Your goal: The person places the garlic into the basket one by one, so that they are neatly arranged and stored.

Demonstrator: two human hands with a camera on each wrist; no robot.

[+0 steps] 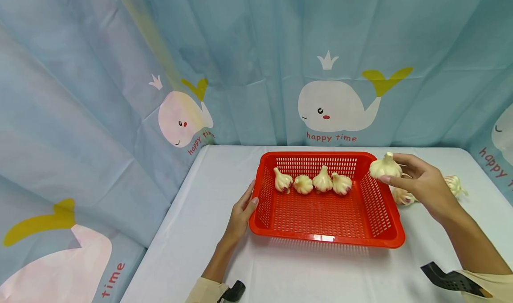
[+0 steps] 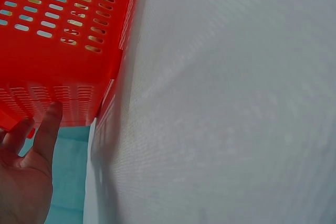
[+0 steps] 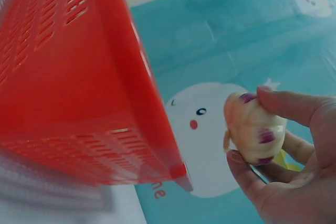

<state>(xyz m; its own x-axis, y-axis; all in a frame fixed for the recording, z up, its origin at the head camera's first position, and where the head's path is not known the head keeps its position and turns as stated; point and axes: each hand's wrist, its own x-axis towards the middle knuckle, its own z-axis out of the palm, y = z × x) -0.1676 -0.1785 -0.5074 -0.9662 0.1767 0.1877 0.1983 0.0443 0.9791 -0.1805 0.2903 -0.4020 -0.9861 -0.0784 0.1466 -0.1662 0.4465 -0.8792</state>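
Observation:
Against the left side of a red plastic basket (image 1: pixel 316 237) rests my left hand (image 1: pixel 239 214), its thumb and fairly straight fingers touching the rim and outer wall. The left wrist view shows the fingertips (image 2: pixel 53 109) at the slotted wall. Above the basket's right rim, my right hand (image 1: pixel 425 183) pinches a garlic bulb (image 1: pixel 385 167), stem upward. In the right wrist view, thumb and fingertips hold this bulb (image 3: pixel 256 129), with purple streaks on its skin. Several garlic bulbs (image 1: pixel 322 181) sit in a row along the basket's back wall.
More garlic (image 1: pixel 403 197) lies right of the basket, partly hidden behind my right hand, with another bulb (image 1: pixel 454 185) farther right. A white cloth (image 1: pixel 200 214) covers the table. Blue curtains (image 1: pixel 256 62) printed with whales hang behind and at the sides.

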